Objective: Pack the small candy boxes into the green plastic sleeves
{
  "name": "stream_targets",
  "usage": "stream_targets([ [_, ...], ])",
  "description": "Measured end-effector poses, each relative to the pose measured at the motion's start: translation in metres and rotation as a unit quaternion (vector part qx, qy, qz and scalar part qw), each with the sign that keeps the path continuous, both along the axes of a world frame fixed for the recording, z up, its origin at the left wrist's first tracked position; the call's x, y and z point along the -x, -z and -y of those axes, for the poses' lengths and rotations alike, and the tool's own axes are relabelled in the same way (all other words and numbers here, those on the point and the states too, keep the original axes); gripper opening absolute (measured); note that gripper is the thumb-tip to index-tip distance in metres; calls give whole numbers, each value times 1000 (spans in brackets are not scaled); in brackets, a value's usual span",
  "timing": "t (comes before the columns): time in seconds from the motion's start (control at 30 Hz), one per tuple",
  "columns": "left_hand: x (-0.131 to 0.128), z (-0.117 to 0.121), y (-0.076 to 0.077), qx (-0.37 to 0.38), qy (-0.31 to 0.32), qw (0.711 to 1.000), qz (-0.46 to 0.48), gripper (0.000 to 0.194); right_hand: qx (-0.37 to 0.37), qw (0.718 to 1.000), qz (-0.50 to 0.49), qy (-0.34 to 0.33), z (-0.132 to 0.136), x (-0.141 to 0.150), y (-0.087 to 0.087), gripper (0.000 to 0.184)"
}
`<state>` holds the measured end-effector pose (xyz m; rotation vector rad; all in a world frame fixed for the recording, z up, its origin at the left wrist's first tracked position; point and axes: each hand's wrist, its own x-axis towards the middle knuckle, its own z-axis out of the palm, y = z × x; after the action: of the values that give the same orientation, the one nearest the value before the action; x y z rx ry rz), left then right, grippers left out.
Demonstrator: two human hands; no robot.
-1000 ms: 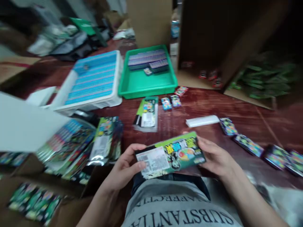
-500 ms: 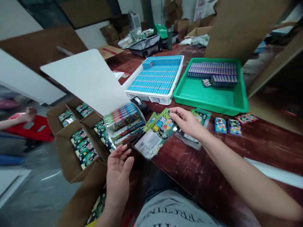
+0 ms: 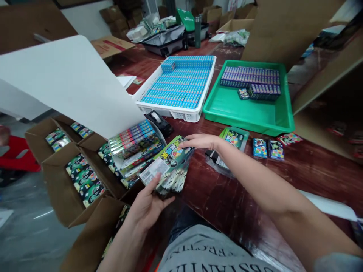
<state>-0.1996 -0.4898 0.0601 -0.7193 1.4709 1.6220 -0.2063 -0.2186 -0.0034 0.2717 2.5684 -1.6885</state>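
Note:
A green and black printed packet (image 3: 167, 160) lies on top of a small stack of like packets at the near left edge of the dark red table (image 3: 255, 196). My right hand (image 3: 200, 141) rests on the packet's far end, fingers stretched along it. My left hand (image 3: 147, 206) cups the near end of the stack from below, thumb up against the white label. Just left of the stack, an open white box (image 3: 133, 145) holds more packets stood on edge.
A white tray of blue packs (image 3: 177, 85) and a green tray (image 3: 249, 109) with purple packs sit further back. A tape dispenser (image 3: 159, 121), a bagged packet (image 3: 227, 147) and small loose packs (image 3: 268, 148) lie nearby. Open cardboard boxes (image 3: 76, 173) of packets stand at left.
My right hand carried the packet left and set it down on the stack. My left hand let go of it, then came up under the stack. The view swung left.

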Motion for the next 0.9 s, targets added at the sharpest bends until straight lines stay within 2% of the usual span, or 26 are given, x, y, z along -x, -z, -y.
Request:
stream_targets([
  [0.13, 1, 0, -17, -11, 5, 1000, 19, 45, 60, 992, 112, -20, 4, -12, -25, 57],
  [0.23, -11, 1, -29, 2, 32, 999, 23, 48, 82, 989, 126, 11, -1, -45, -49, 69],
  [0.3, -22, 2, -32, -8, 62, 998, 31, 53, 82, 992, 91, 32, -8, -86, -61, 72],
  [0.4, -42, -4, -27, -31, 140, 984, 109, 57, 69, 994, 57, 61, -15, -171, -66, 71],
  [0.5, -63, -20, -11, -24, 255, 938, 232, 57, 70, 984, 139, 89, -7, -262, -63, 68],
  [0.57, -74, -32, -1, -21, 320, 902, 289, 54, 11, 974, 193, 117, 6, -310, -64, 65],
  [0.63, -80, -44, 7, -26, 367, 871, 324, 51, -108, 965, 184, 155, 23, -338, -69, 63],
  [0.67, -82, -49, 9, -28, 391, 857, 334, 51, -164, 962, 155, 154, 32, -345, -73, 63],
  [0.73, -81, -59, 11, -18, 440, 827, 348, 54, -226, 966, 84, 92, 45, -344, -81, 74],
  [0.83, -76, -72, 8, 9, 492, 797, 352, 63, -233, 971, 35, -36, 51, -320, -81, 100],
  [0.9, -71, -78, 4, 1, 493, 801, 340, 70, -232, 970, 45, -61, 42, -300, -74, 107],
])
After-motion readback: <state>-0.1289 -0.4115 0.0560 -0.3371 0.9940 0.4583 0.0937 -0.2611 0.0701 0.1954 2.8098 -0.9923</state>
